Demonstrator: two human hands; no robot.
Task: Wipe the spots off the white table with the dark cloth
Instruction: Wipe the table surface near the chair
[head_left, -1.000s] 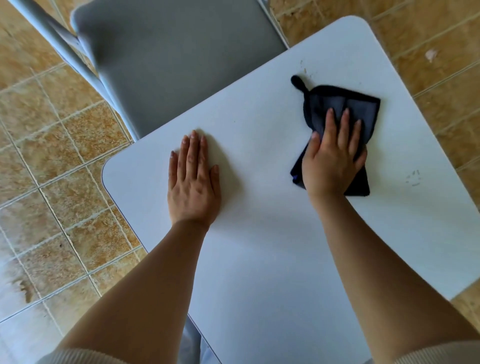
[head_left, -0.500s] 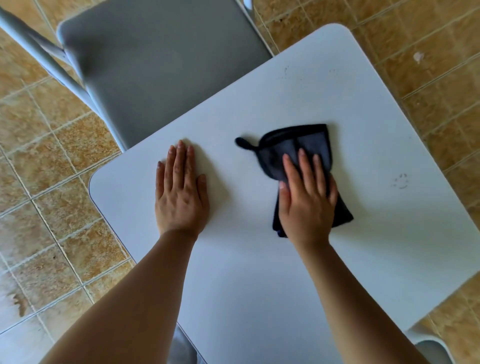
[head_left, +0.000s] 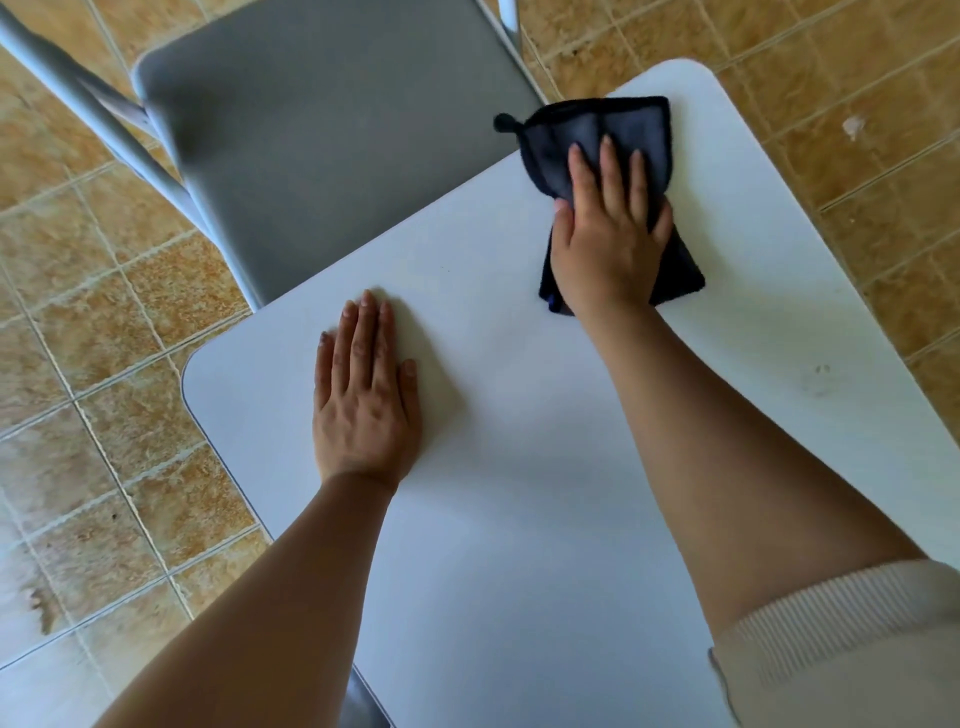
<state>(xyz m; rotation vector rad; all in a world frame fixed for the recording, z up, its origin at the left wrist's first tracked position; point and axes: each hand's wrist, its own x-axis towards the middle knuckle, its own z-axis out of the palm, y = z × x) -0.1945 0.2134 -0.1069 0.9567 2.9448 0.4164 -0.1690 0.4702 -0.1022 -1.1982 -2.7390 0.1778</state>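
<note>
**Cloth pressed at the table's far corner**

The white table (head_left: 519, 519) stands on tan floor tiles (head_left: 93, 322), a grey folding chair (head_left: 322, 130) at its far edge. The right hand (head_left: 610, 244) lies flat, fingers spread, pressing the dark cloth (head_left: 623, 124) down near the far corner. The left hand (head_left: 366, 400) rests palm-down, grasping nothing. Faint spots (head_left: 821, 371) mark the right side.

Dark cloth (head_left: 636, 130) now at far corner

Bare white table (head_left: 519, 519) lies open between both arms; a grey chair (head_left: 332, 135) crowds its far edge.
</note>
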